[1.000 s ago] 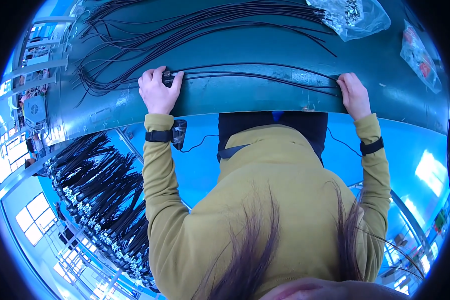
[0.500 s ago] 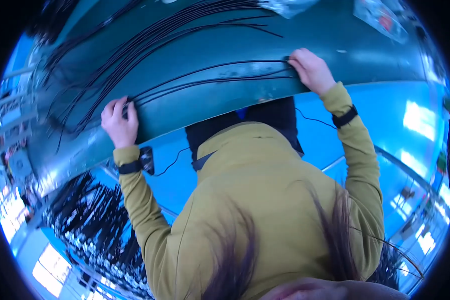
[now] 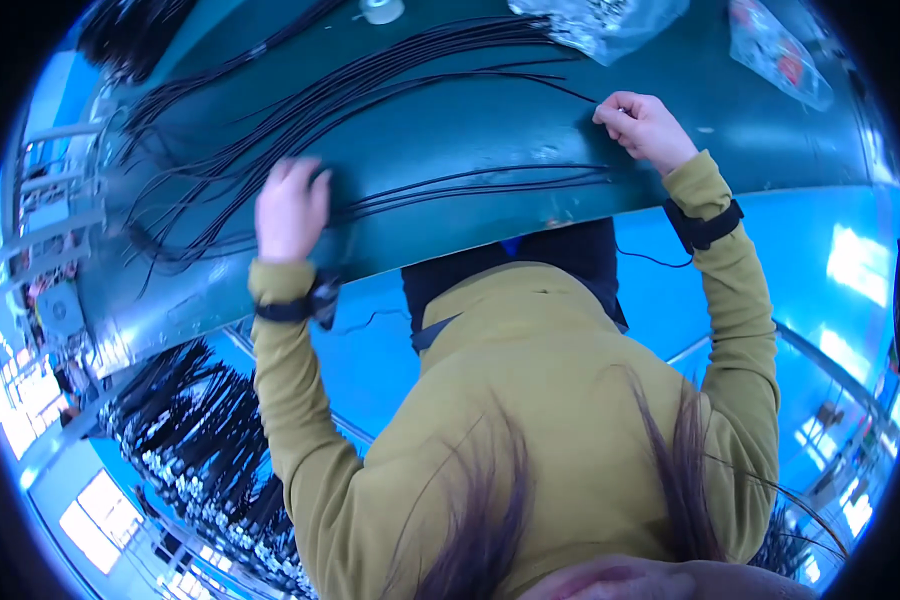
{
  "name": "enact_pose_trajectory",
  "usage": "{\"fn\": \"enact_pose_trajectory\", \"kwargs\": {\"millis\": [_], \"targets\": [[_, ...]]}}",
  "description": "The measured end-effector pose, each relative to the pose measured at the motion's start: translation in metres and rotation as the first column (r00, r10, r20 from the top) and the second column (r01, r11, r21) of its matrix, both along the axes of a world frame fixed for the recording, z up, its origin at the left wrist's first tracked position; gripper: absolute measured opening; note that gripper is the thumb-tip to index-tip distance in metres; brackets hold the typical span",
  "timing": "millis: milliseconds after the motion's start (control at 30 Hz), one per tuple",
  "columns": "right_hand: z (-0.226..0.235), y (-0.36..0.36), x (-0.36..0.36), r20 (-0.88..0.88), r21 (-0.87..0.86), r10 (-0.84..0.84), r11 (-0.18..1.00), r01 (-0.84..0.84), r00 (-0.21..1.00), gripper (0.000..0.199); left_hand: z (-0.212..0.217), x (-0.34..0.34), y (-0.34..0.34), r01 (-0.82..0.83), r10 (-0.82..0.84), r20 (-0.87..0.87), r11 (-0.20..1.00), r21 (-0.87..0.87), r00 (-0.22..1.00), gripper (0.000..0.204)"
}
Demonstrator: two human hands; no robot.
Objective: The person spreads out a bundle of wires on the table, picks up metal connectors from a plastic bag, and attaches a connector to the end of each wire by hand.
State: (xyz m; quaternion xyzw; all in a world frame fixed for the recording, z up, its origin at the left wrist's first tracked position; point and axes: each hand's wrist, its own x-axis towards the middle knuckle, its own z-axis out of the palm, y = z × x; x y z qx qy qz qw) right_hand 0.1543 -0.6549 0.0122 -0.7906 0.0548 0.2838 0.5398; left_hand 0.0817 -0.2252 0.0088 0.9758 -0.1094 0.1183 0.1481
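Several long black cables (image 3: 370, 120) lie fanned across a dark green table (image 3: 750, 150). My left hand (image 3: 290, 208) is motion-blurred and rests with fingers stretched over the bundle of cables (image 3: 470, 185) that runs along the near edge; whether it grips them is unclear. My right hand (image 3: 646, 128) is further right, fingers curled, pinching the end of a thin black cable (image 3: 560, 88) from the upper fan. Both arms wear olive sleeves with black wrist straps.
Clear plastic bags (image 3: 602, 22) of small parts and a second bag (image 3: 778, 52) lie at the table's far side, beside a roll of tape (image 3: 380, 10). A dense batch of black cables (image 3: 195, 450) hangs below left. Grey shelving (image 3: 50, 200) stands at left.
My left hand has slid right and further onto the table over the cables. My right hand has lifted off the near-edge bundle and moved up to a cable end.
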Motion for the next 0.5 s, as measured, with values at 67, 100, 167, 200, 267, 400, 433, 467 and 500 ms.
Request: {"fn": "enact_pose_trajectory", "kwargs": {"millis": [67,100,167,200,267,400,433,467,500], "targets": [[0.0,0.018,0.002,-0.039,0.08,0.065,0.995,-0.061,0.997,0.019,-0.003,0.026,-0.027,0.004,-0.006,0.038,0.999,0.042,0.999,0.017],[0.0,0.027,0.003,-0.084,0.147,0.11,0.984,-0.097,0.99,0.019,-0.007,0.035,-0.035,-0.011,0.005,0.066,0.996,0.088,0.998,0.017],[0.007,0.039,0.006,-0.121,0.216,0.171,0.966,-0.143,0.978,0.019,-0.018,0.053,-0.042,-0.081,0.072,0.057,0.979,0.189,0.996,0.016],[0.013,0.045,0.008,-0.12,0.158,0.225,0.966,-0.206,0.967,0.02,-0.019,0.059,-0.038,-0.099,0.088,0.064,0.976,0.196,0.994,0.016],[0.013,0.052,0.01,-0.135,0.038,0.311,0.95,-0.309,0.941,0.021,-0.025,0.069,-0.033,-0.114,0.11,0.03,0.977,0.18,0.993,0.016],[-0.021,0.052,0.035,0.303,-0.084,0.283,0.959,-0.271,0.91,0.022,-0.034,0.072,-0.033,-0.136,0.124,0.083,0.977,0.163,0.989,0.016],[-0.024,0.05,0.041,0.302,-0.083,0.286,0.958,-0.274,0.909,0.022,-0.034,0.072,-0.033,-0.144,0.126,0.122,0.977,0.157,0.984,0.016],[-0.026,0.048,0.047,0.323,-0.123,0.28,0.96,-0.253,0.904,0.021,-0.034,0.069,-0.033,-0.147,0.129,0.122,0.977,0.157,0.984,0.016],[-0.029,0.046,0.052,0.344,-0.161,0.271,0.96,-0.228,0.899,0.021,-0.032,0.064,-0.032,-0.105,0.085,0.117,0.979,0.177,0.99,0.016]]}}
